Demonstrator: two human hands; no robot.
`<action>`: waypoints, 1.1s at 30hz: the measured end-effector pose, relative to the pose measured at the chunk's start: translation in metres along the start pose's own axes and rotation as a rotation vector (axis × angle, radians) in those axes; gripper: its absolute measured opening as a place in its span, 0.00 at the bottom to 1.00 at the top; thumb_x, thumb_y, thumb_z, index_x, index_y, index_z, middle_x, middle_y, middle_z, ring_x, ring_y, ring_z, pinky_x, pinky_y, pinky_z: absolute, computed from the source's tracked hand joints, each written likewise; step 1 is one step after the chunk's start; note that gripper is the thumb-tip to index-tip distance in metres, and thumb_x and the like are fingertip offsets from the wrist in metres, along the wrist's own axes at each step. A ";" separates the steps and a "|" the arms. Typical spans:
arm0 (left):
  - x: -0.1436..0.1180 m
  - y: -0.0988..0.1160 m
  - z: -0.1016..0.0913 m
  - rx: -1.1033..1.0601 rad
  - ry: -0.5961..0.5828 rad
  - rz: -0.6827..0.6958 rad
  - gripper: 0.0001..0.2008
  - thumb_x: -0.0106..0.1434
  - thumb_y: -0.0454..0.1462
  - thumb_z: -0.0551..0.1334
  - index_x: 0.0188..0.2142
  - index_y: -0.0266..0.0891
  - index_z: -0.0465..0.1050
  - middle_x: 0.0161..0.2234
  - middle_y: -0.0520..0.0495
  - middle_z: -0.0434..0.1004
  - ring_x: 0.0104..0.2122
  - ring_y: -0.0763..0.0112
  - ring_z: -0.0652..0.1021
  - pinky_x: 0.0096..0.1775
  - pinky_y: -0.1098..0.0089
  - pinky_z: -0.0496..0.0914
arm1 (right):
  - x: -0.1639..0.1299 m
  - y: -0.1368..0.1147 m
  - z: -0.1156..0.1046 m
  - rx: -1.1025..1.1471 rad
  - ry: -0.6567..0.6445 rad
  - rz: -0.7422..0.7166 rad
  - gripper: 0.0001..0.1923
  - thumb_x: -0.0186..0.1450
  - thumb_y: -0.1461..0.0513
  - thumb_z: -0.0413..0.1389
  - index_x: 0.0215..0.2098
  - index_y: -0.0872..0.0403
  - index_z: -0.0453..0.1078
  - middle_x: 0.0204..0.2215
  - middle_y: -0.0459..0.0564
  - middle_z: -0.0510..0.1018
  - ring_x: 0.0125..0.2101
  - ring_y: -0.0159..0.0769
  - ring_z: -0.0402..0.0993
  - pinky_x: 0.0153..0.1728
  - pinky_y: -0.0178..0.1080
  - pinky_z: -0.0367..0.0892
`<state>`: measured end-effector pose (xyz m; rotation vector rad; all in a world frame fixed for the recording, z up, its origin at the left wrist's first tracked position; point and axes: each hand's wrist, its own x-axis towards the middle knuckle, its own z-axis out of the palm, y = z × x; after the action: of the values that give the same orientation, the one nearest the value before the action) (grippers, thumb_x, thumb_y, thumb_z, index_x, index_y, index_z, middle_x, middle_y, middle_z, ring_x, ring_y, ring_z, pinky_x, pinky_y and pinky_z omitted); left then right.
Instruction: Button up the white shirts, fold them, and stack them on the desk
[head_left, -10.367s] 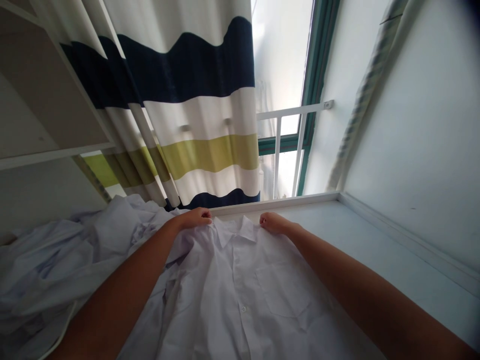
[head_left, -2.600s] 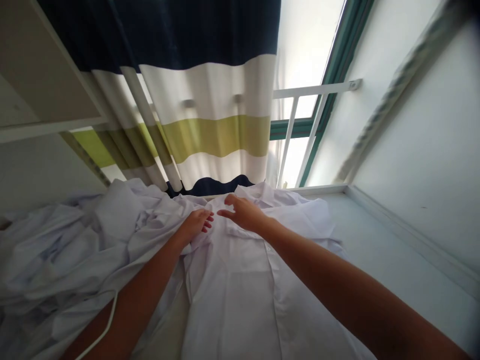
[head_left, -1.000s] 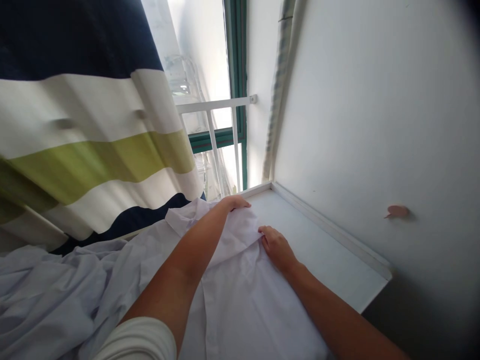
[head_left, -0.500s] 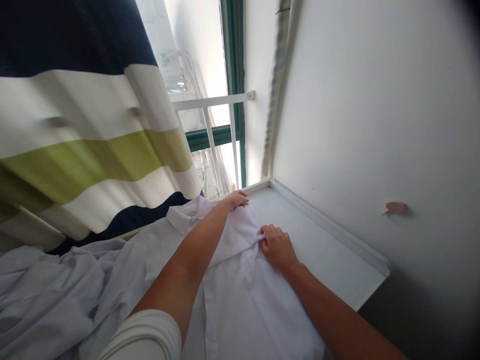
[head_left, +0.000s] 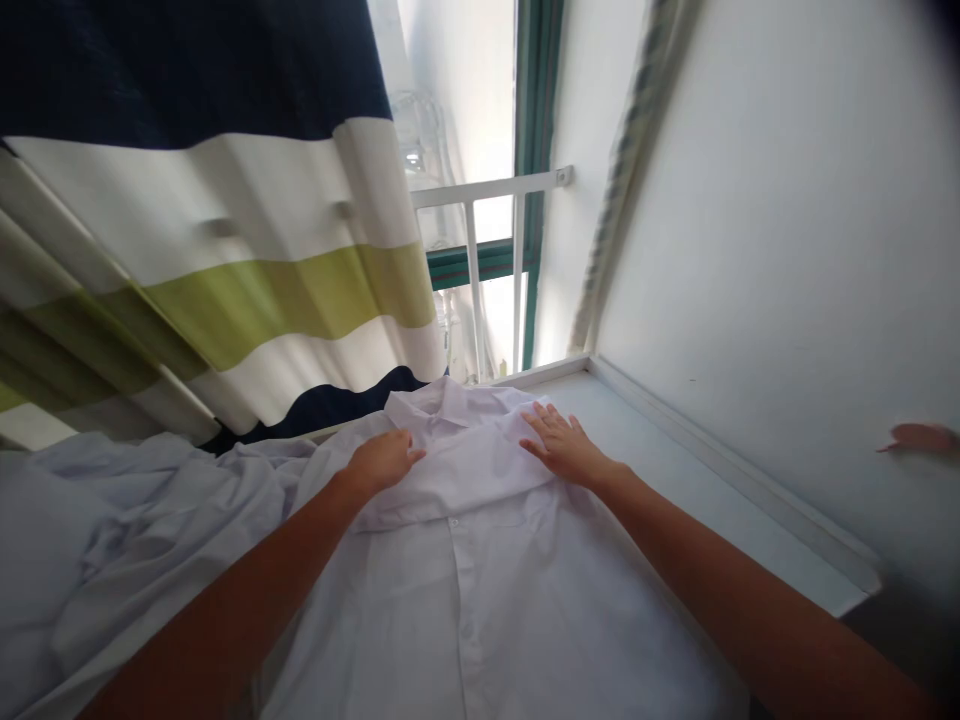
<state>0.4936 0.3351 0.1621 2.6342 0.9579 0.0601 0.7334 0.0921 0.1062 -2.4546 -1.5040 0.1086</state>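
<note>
A white button-up shirt point(head_left: 420, 580) lies on the board, its collar toward the window and one sleeve folded across the chest. My right hand point(head_left: 562, 445) rests on the shirt's right shoulder, fingers spread and flat. On the opposite side, my left hand point(head_left: 381, 462) is at the shirt's left shoulder, just below the collar. Its thumb stands apart from loosely bent fingers, and no cloth shows pinched between them; the undersides of the fingers are hidden.
More crumpled white cloth point(head_left: 150, 530) lies at the left. A raised edge point(head_left: 735, 470) borders the white board along the right wall. A striped curtain point(head_left: 285, 290) and a white railing point(head_left: 495, 188) stand by the window. A pink hook point(head_left: 922, 437) is on the wall.
My left hand has moved left from the right shoulder to the left one. My right hand has let go of the pinched cloth and flattened out. The view has turned left.
</note>
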 end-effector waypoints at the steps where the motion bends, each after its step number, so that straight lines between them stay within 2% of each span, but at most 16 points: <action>1: -0.012 -0.020 -0.001 0.032 -0.024 -0.045 0.14 0.59 0.49 0.64 0.35 0.41 0.74 0.39 0.39 0.80 0.41 0.51 0.78 0.41 0.62 0.66 | 0.008 -0.001 0.005 -0.004 -0.044 0.008 0.36 0.71 0.41 0.39 0.73 0.46 0.46 0.73 0.54 0.43 0.71 0.53 0.38 0.65 0.64 0.43; 3: -0.027 -0.051 0.000 0.071 -0.061 -0.112 0.15 0.57 0.48 0.65 0.37 0.41 0.74 0.39 0.39 0.81 0.40 0.52 0.79 0.39 0.64 0.66 | 0.019 -0.005 0.016 -0.014 -0.097 0.029 0.39 0.70 0.38 0.39 0.73 0.44 0.44 0.73 0.56 0.41 0.71 0.56 0.37 0.65 0.65 0.42; 5: -0.033 -0.070 0.003 0.083 -0.087 -0.146 0.12 0.58 0.46 0.64 0.38 0.42 0.74 0.38 0.41 0.81 0.39 0.55 0.79 0.38 0.65 0.66 | 0.022 -0.007 0.027 -0.025 -0.114 0.047 0.41 0.69 0.37 0.39 0.73 0.44 0.43 0.73 0.57 0.40 0.71 0.59 0.37 0.64 0.66 0.42; 10: -0.027 -0.086 -0.003 0.075 -0.109 -0.085 0.05 0.58 0.40 0.64 0.30 0.42 0.72 0.36 0.47 0.80 0.36 0.63 0.78 0.36 0.69 0.66 | 0.020 -0.005 0.040 -0.049 -0.077 0.052 0.41 0.68 0.36 0.39 0.73 0.42 0.43 0.73 0.57 0.40 0.70 0.63 0.39 0.63 0.69 0.43; 14: -0.023 -0.095 -0.018 0.125 -0.030 -0.057 0.04 0.62 0.39 0.60 0.33 0.42 0.71 0.36 0.47 0.79 0.38 0.61 0.77 0.38 0.67 0.65 | 0.018 -0.004 0.039 -0.080 -0.065 0.028 0.41 0.68 0.38 0.41 0.73 0.44 0.43 0.73 0.56 0.39 0.71 0.60 0.37 0.63 0.68 0.41; 18: -0.033 -0.093 -0.020 0.206 0.016 -0.078 0.04 0.62 0.38 0.62 0.35 0.42 0.72 0.37 0.42 0.78 0.39 0.54 0.77 0.40 0.62 0.66 | 0.016 -0.008 0.037 -0.124 -0.079 -0.044 0.40 0.69 0.39 0.41 0.73 0.46 0.44 0.73 0.55 0.39 0.71 0.56 0.35 0.65 0.65 0.38; 21: -0.053 -0.077 -0.012 0.257 0.117 -0.057 0.09 0.65 0.37 0.60 0.44 0.41 0.73 0.49 0.34 0.74 0.51 0.46 0.72 0.49 0.56 0.64 | 0.016 -0.012 0.035 -0.142 -0.106 -0.041 0.39 0.70 0.39 0.41 0.73 0.46 0.45 0.73 0.54 0.41 0.71 0.57 0.38 0.65 0.66 0.39; 23: -0.068 -0.066 -0.002 0.273 0.153 0.035 0.12 0.68 0.38 0.56 0.49 0.42 0.72 0.55 0.34 0.71 0.57 0.46 0.68 0.54 0.53 0.61 | 0.015 -0.015 0.034 -0.155 -0.049 -0.051 0.39 0.70 0.39 0.39 0.73 0.46 0.44 0.73 0.53 0.40 0.71 0.55 0.36 0.65 0.67 0.37; 26: -0.088 -0.059 0.015 0.261 0.079 0.181 0.16 0.70 0.43 0.55 0.55 0.45 0.70 0.61 0.38 0.69 0.60 0.49 0.67 0.58 0.53 0.58 | 0.011 -0.020 0.037 -0.159 0.012 -0.113 0.38 0.70 0.39 0.38 0.73 0.44 0.42 0.73 0.51 0.38 0.72 0.53 0.33 0.66 0.65 0.37; 28: -0.097 -0.061 0.021 0.240 0.019 0.165 0.20 0.70 0.44 0.55 0.60 0.48 0.67 0.65 0.42 0.64 0.63 0.51 0.65 0.60 0.54 0.57 | 0.008 -0.024 0.041 -0.164 -0.026 -0.141 0.38 0.71 0.40 0.39 0.73 0.44 0.44 0.73 0.53 0.41 0.71 0.54 0.36 0.66 0.65 0.39; 30: -0.108 -0.066 0.018 0.225 0.043 0.141 0.21 0.71 0.43 0.53 0.61 0.47 0.66 0.66 0.43 0.63 0.65 0.55 0.63 0.62 0.55 0.55 | 0.005 -0.032 0.043 -0.181 -0.026 -0.147 0.38 0.71 0.41 0.40 0.73 0.47 0.46 0.73 0.56 0.43 0.71 0.55 0.37 0.65 0.66 0.39; 33: -0.132 -0.078 -0.003 0.242 0.235 0.089 0.21 0.72 0.44 0.50 0.59 0.41 0.67 0.62 0.40 0.68 0.62 0.55 0.67 0.61 0.57 0.58 | 0.002 -0.059 0.037 -0.179 0.066 -0.202 0.39 0.71 0.40 0.39 0.73 0.50 0.47 0.73 0.56 0.42 0.71 0.55 0.35 0.66 0.66 0.37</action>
<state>0.3433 0.3084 0.1494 2.9425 0.9737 0.2988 0.6757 0.1258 0.0865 -2.3933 -1.7909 -0.1502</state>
